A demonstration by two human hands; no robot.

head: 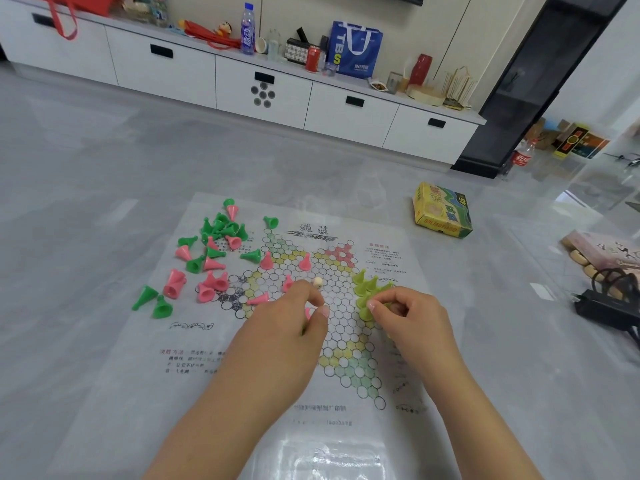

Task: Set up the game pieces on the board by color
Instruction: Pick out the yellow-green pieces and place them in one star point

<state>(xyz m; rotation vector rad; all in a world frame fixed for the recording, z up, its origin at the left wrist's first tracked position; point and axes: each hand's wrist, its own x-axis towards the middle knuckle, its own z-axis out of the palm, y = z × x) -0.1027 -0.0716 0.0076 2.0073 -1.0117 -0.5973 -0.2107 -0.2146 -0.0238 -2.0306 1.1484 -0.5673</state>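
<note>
while both bare hands hover over the thin printed paper game board spread on the glossy grey floor, the left hand is curled with thumb and forefinger pinched together, a sliver of a pink plastic cone piece showing under the fingers. the right hand is likewise pinched at the fingertips beside the cluster of yellow-green cone pieces standing on the board's right point — whether it actually grips one i cannot tell. a small cream die sits on the hexagon grid just above the left hand. loose green cone pieces and pink cone pieces lie jumbled on the board's left side, several tipped over, a few pink ones upright on the grid. a yellow-and-green cardboard box rests on the floor beyond the board.
</note>
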